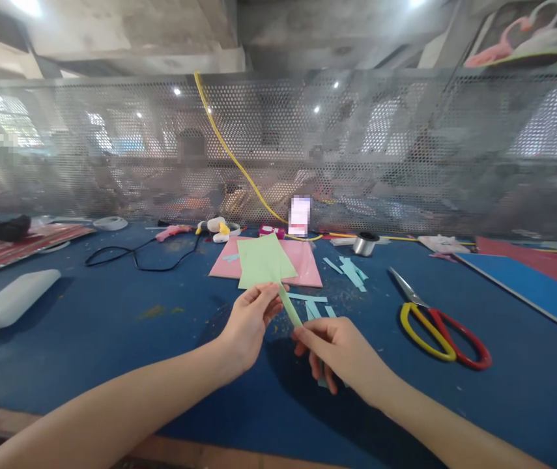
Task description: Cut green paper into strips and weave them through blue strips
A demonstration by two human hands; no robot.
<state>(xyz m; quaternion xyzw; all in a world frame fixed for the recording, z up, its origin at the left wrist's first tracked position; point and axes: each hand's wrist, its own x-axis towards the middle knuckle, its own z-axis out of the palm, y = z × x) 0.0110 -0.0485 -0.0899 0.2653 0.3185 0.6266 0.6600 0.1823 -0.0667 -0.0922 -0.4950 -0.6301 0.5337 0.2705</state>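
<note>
A narrow light-green paper strip (290,309) stretches between my two hands above the blue table. My left hand (249,322) pinches its far end between thumb and fingers. At the near end, my right hand (341,352) grips the strip with thumb and forefinger, the other fingers hanging curled below. Light-green paper sheets (261,260) lie just beyond my left hand, on top of pink sheets (307,257). Whether the strip joins the green sheets is hidden by my left fingers. Pale blue paper strips (354,273) are scattered near the sheets, some partly under my right hand.
Scissors (417,319) with yellow and red handles lie to the right, blades pointing away. A wire spool (365,243), a pink glue gun (174,232) and a blue board (527,286) are farther out. A white device (14,299) sits left. Perforated metal panel (136,150) stands behind.
</note>
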